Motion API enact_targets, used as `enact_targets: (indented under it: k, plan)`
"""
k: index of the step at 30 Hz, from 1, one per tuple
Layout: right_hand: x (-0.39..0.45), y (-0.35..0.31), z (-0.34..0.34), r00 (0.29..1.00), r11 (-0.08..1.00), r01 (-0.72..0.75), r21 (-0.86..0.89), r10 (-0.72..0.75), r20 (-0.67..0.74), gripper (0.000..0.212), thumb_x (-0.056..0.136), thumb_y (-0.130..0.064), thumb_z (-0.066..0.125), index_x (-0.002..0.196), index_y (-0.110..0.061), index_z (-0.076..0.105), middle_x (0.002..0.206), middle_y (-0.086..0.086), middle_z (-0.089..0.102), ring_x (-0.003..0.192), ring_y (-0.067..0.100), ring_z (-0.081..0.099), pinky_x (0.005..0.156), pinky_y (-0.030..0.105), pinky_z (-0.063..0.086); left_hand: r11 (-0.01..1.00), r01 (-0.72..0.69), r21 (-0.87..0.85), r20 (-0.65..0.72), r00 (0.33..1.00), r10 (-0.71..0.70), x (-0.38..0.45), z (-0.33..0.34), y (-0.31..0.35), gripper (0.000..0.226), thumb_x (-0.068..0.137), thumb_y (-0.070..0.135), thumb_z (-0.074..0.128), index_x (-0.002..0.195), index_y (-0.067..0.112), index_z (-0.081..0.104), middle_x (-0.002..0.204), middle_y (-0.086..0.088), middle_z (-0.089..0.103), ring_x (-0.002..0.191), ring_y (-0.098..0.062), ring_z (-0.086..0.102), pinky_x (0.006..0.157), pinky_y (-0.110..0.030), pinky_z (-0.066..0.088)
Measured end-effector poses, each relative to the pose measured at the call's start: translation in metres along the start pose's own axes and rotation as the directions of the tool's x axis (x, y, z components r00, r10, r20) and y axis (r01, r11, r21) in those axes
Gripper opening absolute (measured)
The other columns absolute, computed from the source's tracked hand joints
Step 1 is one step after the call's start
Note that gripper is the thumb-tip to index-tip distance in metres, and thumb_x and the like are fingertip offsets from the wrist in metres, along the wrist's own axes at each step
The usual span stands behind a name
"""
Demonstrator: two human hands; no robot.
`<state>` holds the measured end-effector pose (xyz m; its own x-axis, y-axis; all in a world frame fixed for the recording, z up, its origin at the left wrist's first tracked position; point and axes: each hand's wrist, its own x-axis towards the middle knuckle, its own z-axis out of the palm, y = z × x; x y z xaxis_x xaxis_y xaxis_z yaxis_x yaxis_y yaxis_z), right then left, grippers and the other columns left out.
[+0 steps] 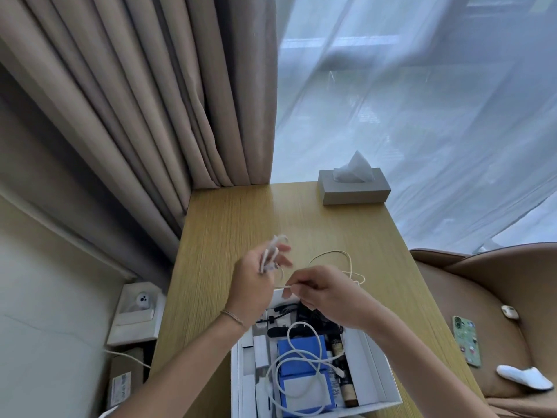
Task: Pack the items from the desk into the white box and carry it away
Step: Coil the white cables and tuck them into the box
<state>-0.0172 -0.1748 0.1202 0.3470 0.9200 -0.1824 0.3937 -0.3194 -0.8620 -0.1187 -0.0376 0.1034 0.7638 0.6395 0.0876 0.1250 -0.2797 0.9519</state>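
Note:
The white box (373, 366) lies open on the wooden desk (241, 224) near its front edge. Inside it are a blue packet (301, 351), a looped white cable (294, 362), black gadgets and a small brown bottle (339, 348). Above the box's far end, my left hand (256, 285) holds a wound bundle of a cream cable (337, 254). My right hand (325, 294) pinches the same cable's strand, stretched between both hands. The loose rest of the cable loops over the desk behind my right hand.
A grey tissue box (354, 188) stands at the desk's far right corner. Beige curtains (150, 101) hang at left, sheer ones at right. A brown chair (497, 312) on the right carries a phone (466, 339) and small white items. Cartons sit on the floor at left.

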Motion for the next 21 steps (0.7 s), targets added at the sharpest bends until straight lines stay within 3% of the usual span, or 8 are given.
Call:
enact_targets:
  k: [3,5,7,9,12,14,18,21]
  plan:
    - [0.001,-0.002,-0.007,0.994,1.0,0.003,0.025,0.0,-0.109,0.023,0.099,-0.016,0.059,0.08,-0.017,0.071,0.055,-0.007,0.057,0.05,0.013,0.048,0.055,0.034,0.041,0.995,0.035,-0.098,0.243,0.97,-0.01,-0.012,0.0,-0.008,0.021,0.096,0.008,0.048,0.093,0.009,0.069,0.067,-0.01,0.063,0.065,-0.027,0.061,0.07,-0.043,0.056]
    - [0.002,-0.001,-0.01,0.984,1.0,-0.001,0.002,0.001,-0.18,0.024,0.096,-0.024,0.066,0.073,-0.021,0.068,0.053,-0.004,0.061,0.048,0.012,0.052,0.052,0.036,0.044,0.98,0.094,-0.174,0.299,0.953,-0.038,-0.016,0.001,-0.011,0.033,0.096,0.026,0.047,0.083,-0.001,0.061,0.057,-0.008,0.055,0.056,-0.033,0.047,0.065,-0.053,0.049]
    - [0.003,0.002,-0.011,0.976,1.0,0.02,-0.018,-0.023,-0.219,0.027,0.092,-0.034,0.07,0.069,-0.019,0.067,0.053,0.001,0.062,0.046,0.01,0.051,0.049,0.034,0.043,0.966,0.132,-0.22,0.364,0.93,-0.044,-0.017,0.001,-0.012,0.043,0.101,0.038,0.049,0.077,0.005,0.059,0.058,-0.011,0.043,0.052,-0.031,0.033,0.049,-0.047,0.032]
    - [0.006,0.006,-0.013,0.967,0.999,0.039,-0.017,-0.042,-0.25,0.034,0.089,-0.041,0.073,0.066,-0.018,0.064,0.05,-0.001,0.053,0.045,0.008,0.043,0.046,0.028,0.036,0.954,0.159,-0.255,0.408,0.912,-0.043,-0.014,-0.004,-0.011,0.039,0.099,0.043,0.052,0.067,0.022,0.059,0.058,-0.007,0.037,0.049,-0.024,0.028,0.047,-0.04,0.021]
    - [0.011,0.022,-0.025,0.96,0.989,0.032,0.147,0.01,-0.279,0.032,0.094,-0.031,0.069,0.064,-0.024,0.06,0.051,-0.011,0.045,0.05,0.01,0.038,0.049,0.027,0.032,0.896,0.224,-0.384,0.374,0.925,-0.071,-0.006,-0.021,-0.009,0.035,0.094,0.041,0.056,0.063,0.025,0.055,0.055,0.003,0.043,0.048,-0.015,0.039,0.055,-0.035,0.045]
    - [0.013,0.038,-0.034,0.944,0.976,0.012,0.217,0.061,-0.324,0.032,0.098,-0.024,0.064,0.066,-0.023,0.06,0.053,-0.011,0.044,0.054,0.013,0.038,0.054,0.029,0.033,0.755,0.322,-0.571,0.333,0.932,-0.145,0.001,-0.04,-0.013,0.037,0.094,0.038,0.056,0.064,0.018,0.055,0.053,0.001,0.042,0.048,-0.017,0.045,0.071,-0.04,0.057]
    - [0.018,0.068,-0.042,0.913,0.962,-0.044,0.268,0.148,-0.38,0.034,0.102,-0.017,0.057,0.069,-0.019,0.066,0.061,0.001,0.049,0.061,0.017,0.042,0.063,0.031,0.036,0.473,0.356,-0.806,0.248,0.928,-0.277,0.02,-0.075,-0.025,0.04,0.101,0.038,0.047,0.068,0.016,0.052,0.05,0.004,0.04,0.045,-0.013,0.046,0.066,-0.03,0.058]
    - [0.023,0.084,-0.044,0.898,0.968,-0.104,0.228,0.19,-0.398,0.028,0.101,-0.013,0.056,0.076,-0.013,0.068,0.065,0.008,0.05,0.063,0.02,0.042,0.065,0.035,0.035,0.402,0.278,-0.872,0.11,0.913,-0.392,0.033,-0.089,-0.033,0.042,0.102,0.037,0.044,0.066,0.017,0.055,0.051,0.004,0.045,0.043,-0.009,0.047,0.061,-0.023,0.056]
